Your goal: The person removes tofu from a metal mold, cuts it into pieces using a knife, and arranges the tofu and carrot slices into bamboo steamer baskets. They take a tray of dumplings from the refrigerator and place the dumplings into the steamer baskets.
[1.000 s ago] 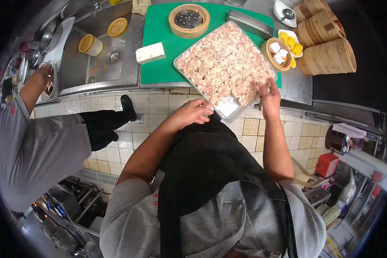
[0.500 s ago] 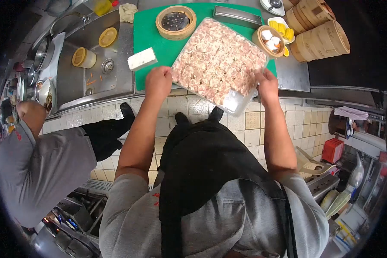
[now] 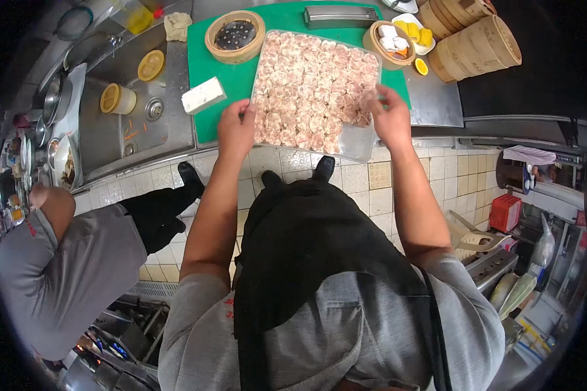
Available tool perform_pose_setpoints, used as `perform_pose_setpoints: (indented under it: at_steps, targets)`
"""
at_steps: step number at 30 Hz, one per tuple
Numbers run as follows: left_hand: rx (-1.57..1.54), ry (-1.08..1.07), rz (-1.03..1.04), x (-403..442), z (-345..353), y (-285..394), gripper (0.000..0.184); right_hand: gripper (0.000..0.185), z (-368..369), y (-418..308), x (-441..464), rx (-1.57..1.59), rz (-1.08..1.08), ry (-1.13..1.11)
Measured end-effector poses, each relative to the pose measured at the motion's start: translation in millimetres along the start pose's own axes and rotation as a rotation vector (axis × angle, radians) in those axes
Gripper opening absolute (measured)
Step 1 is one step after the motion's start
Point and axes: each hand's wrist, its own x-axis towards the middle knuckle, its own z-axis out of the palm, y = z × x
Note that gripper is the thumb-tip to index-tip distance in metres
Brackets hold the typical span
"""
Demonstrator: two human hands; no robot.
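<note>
A clear plastic tray (image 3: 357,144) filled with rows of raw siu mai-like dumplings (image 3: 313,91) lies over the front of a green cutting board (image 3: 280,13); its near right corner is bare. My left hand (image 3: 237,130) is closed on the tray's left edge. At the right edge, my right hand (image 3: 392,120) is open, thumb and fingers apart, close to the dumplings by the bare corner; contact is hard to make out. Behind the tray's left side sits a bamboo steamer (image 3: 210,42) with a black perforated liner (image 3: 235,34). A white block (image 3: 203,96) rests left of the tray.
A metal box (image 3: 341,17) and a small steamer (image 3: 391,60) with white pieces stand behind the tray. Stacked steamers (image 3: 479,49) rise at right, near a yellow wedge (image 3: 421,66). A sink (image 3: 166,133) with tubs lies left, where another person (image 3: 78,254) works.
The tray has turned straighter and come down onto the board, shifting left. My right hand has loosened from its right edge, fingers spreading. My left hand stays at the left edge.
</note>
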Motion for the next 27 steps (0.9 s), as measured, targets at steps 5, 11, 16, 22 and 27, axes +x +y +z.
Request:
perform_pose_setpoints:
  at_steps: [5, 11, 16, 22, 27]
  targets:
    - [0.0, 0.121, 0.035, 7.8, 16.6, 10.1, 0.028, 0.039, 19.6, 2.1, -30.7, 0.399, 0.261, -0.394]
    - [0.021, 0.142, 0.039, 9.3, 16.0, 12.2, 0.026, 0.03, 32.2, -15.1, -52.5, 0.465, 0.521, -0.357]
    - [0.03, 0.151, 0.05, 8.8, 15.5, 14.5, 0.026, 0.034, 59.6, -16.6, -34.0, 0.646, 0.653, -0.497]
    - [0.044, 0.157, 0.043, 9.0, 17.2, 13.7, 0.024, 0.038, 65.9, -14.8, -38.4, 0.946, 0.672, -0.473]
    - [0.022, 0.158, 0.067, 11.9, 16.4, 11.0, 0.023, 0.041, 65.2, -9.8, -36.2, 1.112, 0.739, -0.566]
